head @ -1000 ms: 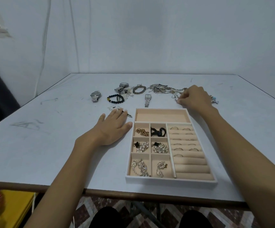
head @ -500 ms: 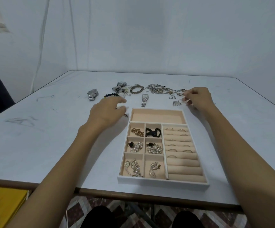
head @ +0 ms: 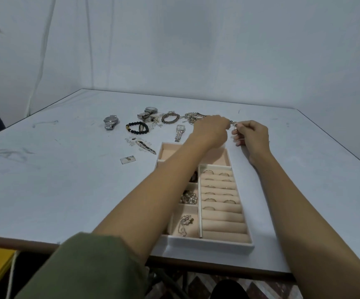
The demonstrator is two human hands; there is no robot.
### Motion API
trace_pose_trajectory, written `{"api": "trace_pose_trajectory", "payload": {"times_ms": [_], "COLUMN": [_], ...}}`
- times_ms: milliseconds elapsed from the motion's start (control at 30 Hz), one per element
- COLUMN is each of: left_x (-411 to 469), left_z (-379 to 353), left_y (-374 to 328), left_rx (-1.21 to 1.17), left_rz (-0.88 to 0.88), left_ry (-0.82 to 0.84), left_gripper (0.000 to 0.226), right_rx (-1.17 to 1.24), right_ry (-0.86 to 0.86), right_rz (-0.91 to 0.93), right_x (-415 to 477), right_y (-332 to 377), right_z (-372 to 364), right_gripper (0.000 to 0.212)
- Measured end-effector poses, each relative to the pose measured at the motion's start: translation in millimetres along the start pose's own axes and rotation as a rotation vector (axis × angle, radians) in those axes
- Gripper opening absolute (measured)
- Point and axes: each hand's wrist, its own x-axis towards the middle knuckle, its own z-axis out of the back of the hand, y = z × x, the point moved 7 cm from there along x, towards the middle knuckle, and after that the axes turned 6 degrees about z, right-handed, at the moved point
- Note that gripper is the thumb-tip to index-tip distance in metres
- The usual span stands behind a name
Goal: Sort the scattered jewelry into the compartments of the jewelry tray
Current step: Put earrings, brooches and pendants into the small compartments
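Hands, left (head: pixel 212 131) and right (head: pixel 253 134), on trinket (head: pixel 233 125)

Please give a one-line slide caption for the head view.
Left hand and right hand pinch a small jewelry piece beyond the jewelry tray.

Tray (head: pixel 207 245) compartments behind left forearm (head: pixel 153 197).

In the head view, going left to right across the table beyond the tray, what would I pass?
Round silver wristwatch → black beaded bracelet → square-faced silver wristwatch → left hand → small silver jewelry piece → right hand.
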Motion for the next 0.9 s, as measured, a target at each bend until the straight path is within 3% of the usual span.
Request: {"api": "trace_pose_trajectory", "payload": {"times_ms": [200, 400, 600, 700, 900], "left_x": [11, 9, 5, -5, -53], "left_z": [-14, -8, 7, 25, 46], "left_y": [5, 20, 40, 49, 72], "left_rx": [0.133, 0.077, 0.026, -0.153, -0.888], "left_rz": [-0.075, -0.067, -0.064, -0.078, -0.018], "left_ry": [-0.005, -0.036, -0.147, -0.207, -0.132], "left_gripper": [0.027, 0.018, 0.024, 0.023, 0.018], "right_rx": [0.033, 0.014, 0.018, 0.048, 0.130], "right_ry": [0.013, 0.022, 0.020, 0.006, 0.011], "right_rz": [0.003, 0.004, -0.001, -0.012, -0.001], "right_x": [-2, -2, -2, -2, -1], "right_y": [1, 0, 1, 2, 2], "right_z": [-1, -1, -2, 0, 3], "right_gripper": [0.007, 0.009, 0.008, 0.008, 0.013]}}
